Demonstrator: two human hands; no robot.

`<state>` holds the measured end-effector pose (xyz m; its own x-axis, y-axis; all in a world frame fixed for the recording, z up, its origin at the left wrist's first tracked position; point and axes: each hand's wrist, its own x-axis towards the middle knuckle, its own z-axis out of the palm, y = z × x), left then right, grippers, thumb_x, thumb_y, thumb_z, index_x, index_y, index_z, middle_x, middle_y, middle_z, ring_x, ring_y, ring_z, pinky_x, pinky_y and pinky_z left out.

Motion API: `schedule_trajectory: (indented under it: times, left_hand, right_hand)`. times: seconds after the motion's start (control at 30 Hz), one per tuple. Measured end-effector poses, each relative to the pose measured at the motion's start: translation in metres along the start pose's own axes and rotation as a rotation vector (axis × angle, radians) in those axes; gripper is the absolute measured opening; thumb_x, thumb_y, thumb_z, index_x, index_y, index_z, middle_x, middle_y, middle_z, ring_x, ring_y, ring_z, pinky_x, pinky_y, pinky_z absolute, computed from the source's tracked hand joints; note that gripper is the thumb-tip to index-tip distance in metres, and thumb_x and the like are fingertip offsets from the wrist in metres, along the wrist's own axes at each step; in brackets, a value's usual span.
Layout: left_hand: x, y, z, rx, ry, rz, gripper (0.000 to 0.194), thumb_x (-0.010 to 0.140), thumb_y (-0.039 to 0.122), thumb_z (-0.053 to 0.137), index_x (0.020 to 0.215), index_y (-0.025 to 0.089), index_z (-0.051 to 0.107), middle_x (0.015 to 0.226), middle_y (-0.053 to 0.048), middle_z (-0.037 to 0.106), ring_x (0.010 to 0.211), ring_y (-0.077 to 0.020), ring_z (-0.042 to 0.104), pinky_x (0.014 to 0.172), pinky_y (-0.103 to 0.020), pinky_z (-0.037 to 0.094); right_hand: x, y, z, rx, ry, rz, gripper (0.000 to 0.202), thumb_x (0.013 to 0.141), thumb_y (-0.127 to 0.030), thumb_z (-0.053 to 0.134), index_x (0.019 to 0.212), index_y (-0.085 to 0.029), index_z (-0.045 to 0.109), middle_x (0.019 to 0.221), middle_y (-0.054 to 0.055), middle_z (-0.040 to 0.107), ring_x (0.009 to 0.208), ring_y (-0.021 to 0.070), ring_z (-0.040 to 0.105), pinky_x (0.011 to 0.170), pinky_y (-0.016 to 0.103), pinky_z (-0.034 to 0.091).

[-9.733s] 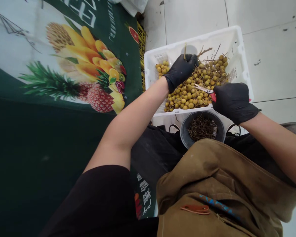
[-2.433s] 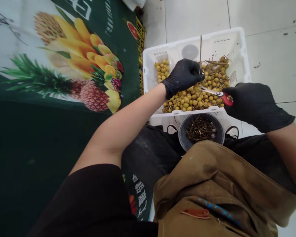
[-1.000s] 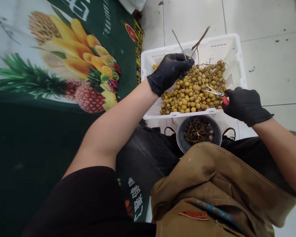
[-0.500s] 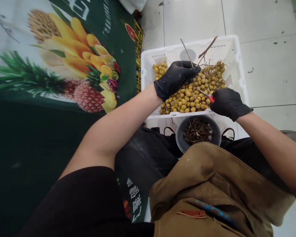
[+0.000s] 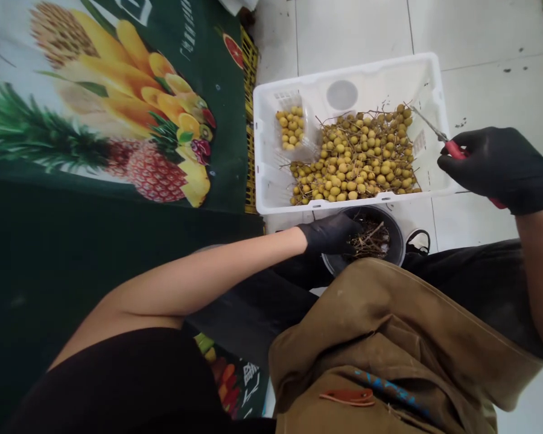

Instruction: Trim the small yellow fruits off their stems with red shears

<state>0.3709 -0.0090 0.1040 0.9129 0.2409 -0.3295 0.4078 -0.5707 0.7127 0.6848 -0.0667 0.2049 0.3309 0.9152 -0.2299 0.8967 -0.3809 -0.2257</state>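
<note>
My left hand pinches bare brown twigs over the round black bucket, my right hand squeezes red-handled scissors, and lots of small yellow fruit waits on stems in the white plastic crate.

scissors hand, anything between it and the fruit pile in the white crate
Nothing visible does. The right hand holds the red-handled scissors just outside the white plastic crate's right rim, blades pointing over it toward the yellow fruit on twigs. The left hand is down at the black bucket.
</note>
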Motion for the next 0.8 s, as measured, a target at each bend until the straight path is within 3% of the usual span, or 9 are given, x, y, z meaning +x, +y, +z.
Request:
schedule_trajectory:
  times: [0.07, 0.13, 0.27, 0.33, 0.4, 0.47, 0.53, 0.67, 0.8]
  left_hand:
    - [0.005, 0.002, 0.007, 0.063, -0.037, -0.040, 0.030, 0.093, 0.011, 0.086, 0.123, 0.013, 0.090, 0.128, -0.016, 0.089, 0.106, -0.0251, 0.082, 0.092, -0.032, 0.063]
    - [0.012, 0.009, -0.003, 0.097, -0.038, -0.085, 0.024, 0.099, 0.018, 0.083, 0.121, 0.017, 0.092, 0.116, -0.012, 0.091, 0.095, -0.0235, 0.082, 0.085, -0.032, 0.061]
    - [0.041, 0.017, -0.048, 0.220, 0.163, -0.071, 0.014, 0.100, 0.027, 0.080, 0.101, 0.019, 0.092, 0.094, -0.006, 0.089, 0.080, -0.0197, 0.077, 0.077, -0.030, 0.053]
    - [0.064, 0.008, -0.071, 0.313, 0.299, -0.077, 0.017, 0.098, 0.027, 0.081, 0.107, 0.018, 0.091, 0.101, -0.007, 0.089, 0.087, -0.0213, 0.078, 0.082, -0.031, 0.055]
    - [0.086, -0.006, -0.086, 0.419, 0.354, -0.123, 0.035, 0.096, 0.031, 0.083, 0.127, 0.016, 0.089, 0.119, -0.012, 0.089, 0.102, -0.0260, 0.081, 0.092, -0.034, 0.059]
    - [0.106, -0.022, -0.093, 0.517, 0.302, -0.177, 0.055, 0.095, 0.036, 0.085, 0.147, 0.016, 0.082, 0.138, -0.016, 0.085, 0.120, -0.0312, 0.080, 0.103, -0.037, 0.059]
    - [0.122, -0.032, -0.092, 0.575, 0.182, -0.224, 0.061, 0.097, 0.037, 0.083, 0.155, 0.019, 0.079, 0.148, -0.017, 0.082, 0.131, -0.0336, 0.078, 0.108, -0.038, 0.058]
    - [0.140, -0.038, -0.077, 0.640, -0.020, -0.248, 0.039, 0.102, 0.022, 0.070, 0.134, 0.015, 0.089, 0.133, -0.017, 0.087, 0.122, -0.0311, 0.082, 0.100, -0.035, 0.058]
    - [0.145, -0.033, -0.066, 0.657, -0.051, -0.140, 0.030, 0.102, 0.022, 0.069, 0.119, 0.014, 0.093, 0.118, -0.016, 0.090, 0.110, -0.0280, 0.084, 0.091, -0.033, 0.056]
  right_hand:
    - [0.001, 0.000, -0.001, 0.014, 0.010, -0.013, 0.023, 0.094, -0.038, 0.066, 0.076, -0.026, 0.059, 0.063, 0.006, 0.057, 0.060, 0.0206, 0.039, 0.069, 0.040, 0.037]
    - [0.001, -0.001, -0.004, 0.030, 0.018, -0.016, 0.026, 0.096, -0.038, 0.066, 0.075, -0.026, 0.057, 0.061, 0.004, 0.052, 0.060, 0.0197, 0.038, 0.068, 0.040, 0.036]
    - [0.004, -0.004, -0.010, 0.062, 0.054, -0.035, 0.028, 0.099, -0.039, 0.066, 0.076, -0.025, 0.056, 0.062, 0.003, 0.049, 0.062, 0.0187, 0.036, 0.068, 0.040, 0.034]
    - [0.008, -0.004, -0.011, 0.074, 0.063, -0.041, 0.026, 0.099, -0.037, 0.066, 0.078, -0.025, 0.057, 0.064, 0.004, 0.051, 0.064, 0.0188, 0.035, 0.069, 0.040, 0.033]
    - [0.012, -0.003, -0.010, 0.084, 0.053, -0.037, 0.024, 0.100, -0.035, 0.064, 0.080, -0.025, 0.059, 0.065, 0.005, 0.051, 0.065, 0.0193, 0.034, 0.070, 0.041, 0.034]
    - [0.017, 0.000, -0.006, 0.083, 0.037, -0.032, 0.022, 0.101, -0.035, 0.062, 0.082, -0.024, 0.064, 0.067, 0.006, 0.053, 0.066, 0.0210, 0.037, 0.071, 0.041, 0.035]
    - [0.021, 0.003, -0.003, 0.081, 0.027, -0.034, 0.022, 0.102, -0.037, 0.061, 0.087, -0.023, 0.071, 0.071, 0.010, 0.058, 0.069, 0.0242, 0.044, 0.072, 0.042, 0.038]
    - [0.024, 0.005, -0.002, 0.099, 0.013, -0.018, 0.025, 0.103, -0.039, 0.062, 0.094, -0.022, 0.078, 0.075, 0.014, 0.065, 0.074, 0.0285, 0.053, 0.073, 0.044, 0.042]
    - [0.023, 0.003, -0.004, 0.107, -0.006, -0.009, 0.028, 0.104, -0.036, 0.059, 0.095, -0.021, 0.080, 0.076, 0.014, 0.066, 0.074, 0.0279, 0.054, 0.075, 0.045, 0.042]
